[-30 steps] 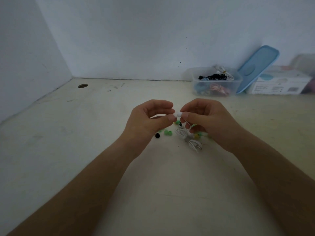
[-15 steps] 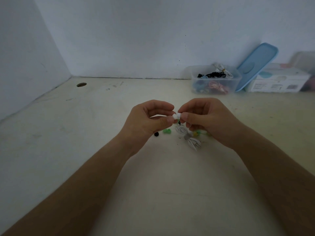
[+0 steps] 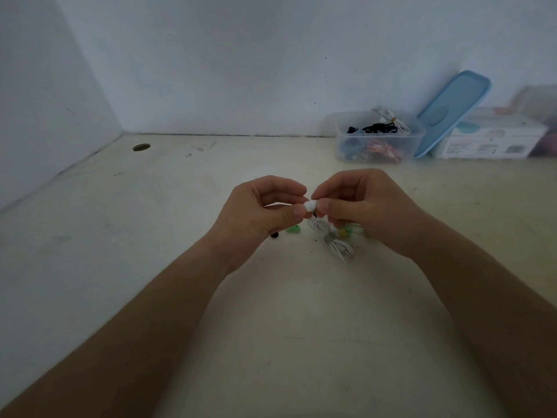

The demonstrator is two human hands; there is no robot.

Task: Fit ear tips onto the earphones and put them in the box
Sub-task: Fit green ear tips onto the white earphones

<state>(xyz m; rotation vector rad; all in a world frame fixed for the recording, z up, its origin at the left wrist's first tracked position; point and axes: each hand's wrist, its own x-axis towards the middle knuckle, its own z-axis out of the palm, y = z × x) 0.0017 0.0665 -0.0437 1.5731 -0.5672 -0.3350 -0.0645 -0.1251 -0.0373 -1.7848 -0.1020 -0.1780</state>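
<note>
My left hand [image 3: 259, 209] and my right hand [image 3: 367, 203] meet fingertip to fingertip above the table, pinching a small white ear tip [image 3: 310, 204] and the earbud behind it; which hand holds which part is hidden by the fingers. The white earphone cable [image 3: 334, 241], bundled with a grey tie, hangs from the right hand onto the table. Loose ear tips lie below the hands: green [image 3: 294, 228], black [image 3: 274, 235] and yellow [image 3: 343, 233]. A clear plastic box [image 3: 340, 137] with several coiled earphones stands at the back right.
A blue lid [image 3: 452, 110] leans on the wall beside the box. A white cardboard carton [image 3: 494, 140] sits further right. A round cable hole [image 3: 141, 147] is in the table at the back left. Walls close the back and left.
Both hands stay together on the ear tip and earbud, with only small finger shifts. The view tilted slightly.
</note>
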